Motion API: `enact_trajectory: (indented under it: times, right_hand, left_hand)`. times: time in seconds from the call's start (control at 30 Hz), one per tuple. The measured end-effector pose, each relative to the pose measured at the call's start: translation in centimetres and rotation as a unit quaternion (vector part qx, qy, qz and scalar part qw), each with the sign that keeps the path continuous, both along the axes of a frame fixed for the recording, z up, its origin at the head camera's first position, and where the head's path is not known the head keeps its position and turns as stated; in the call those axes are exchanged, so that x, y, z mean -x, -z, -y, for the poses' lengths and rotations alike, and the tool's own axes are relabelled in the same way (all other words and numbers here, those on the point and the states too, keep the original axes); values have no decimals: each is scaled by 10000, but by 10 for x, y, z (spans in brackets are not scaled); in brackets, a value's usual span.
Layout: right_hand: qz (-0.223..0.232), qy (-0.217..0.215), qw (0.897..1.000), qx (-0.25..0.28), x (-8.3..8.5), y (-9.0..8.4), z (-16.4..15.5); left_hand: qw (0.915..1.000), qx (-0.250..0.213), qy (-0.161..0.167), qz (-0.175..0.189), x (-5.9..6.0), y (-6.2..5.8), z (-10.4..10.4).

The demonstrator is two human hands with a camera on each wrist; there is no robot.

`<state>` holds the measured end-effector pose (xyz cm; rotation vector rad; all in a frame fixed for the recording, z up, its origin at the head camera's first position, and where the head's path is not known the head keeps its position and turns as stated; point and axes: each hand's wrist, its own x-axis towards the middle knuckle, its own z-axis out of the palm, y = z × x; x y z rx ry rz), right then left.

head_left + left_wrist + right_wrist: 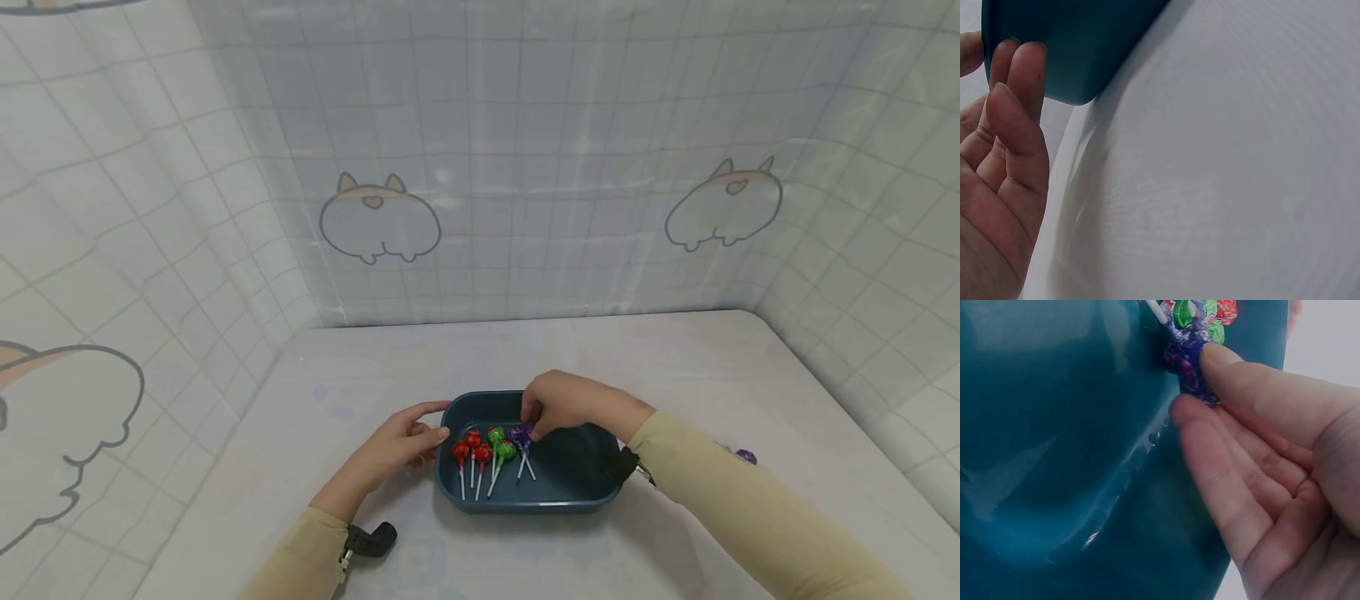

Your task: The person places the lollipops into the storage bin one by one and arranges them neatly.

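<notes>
Right hand point(570, 405) pinched purple lollipops point(521, 435) in teal tray point(570, 483); left hand point(401, 446), fingers straight, touched tray's left rim.

We read this as a staged recording booth, not a home: a white-covered table point(375, 367) boxed in on three sides by a grid-print curtain point(525, 125) with cartoon corgi drawings point(379, 218).

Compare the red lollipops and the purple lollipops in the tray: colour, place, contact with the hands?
The red lollipops have red wrappers; the purple lollipops have purple ones. Red lie at the left of the row in the tray, purple at the right, green lollipops between. The right hand touches the purple; no hand touches the red. Both have white sticks and lie inside the tray.
</notes>
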<state>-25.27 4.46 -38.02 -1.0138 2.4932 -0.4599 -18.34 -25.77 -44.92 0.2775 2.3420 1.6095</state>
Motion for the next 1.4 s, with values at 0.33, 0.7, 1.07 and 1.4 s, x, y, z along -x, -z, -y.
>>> enact_trajectory:
  times: [0.33,0.7,1.07,1.4]
  right_hand:
    - [-128,-73,9993,-348,-2,6,4]
    - [-86,-24,9990,-440,-5,8,10]
    - [91,95,9990,-438,-6,5,8]
    - [167,155,9988,-436,-7,-4,3]
  left_hand:
    - [9999,91,-31,-66,-5,-7,-3]
    - [9999,89,-46,-56,-5,-7,-3]
    - [10000,44,-35,20,0,1,0]
    - [9999,79,-88,19,-1,-2,-2]
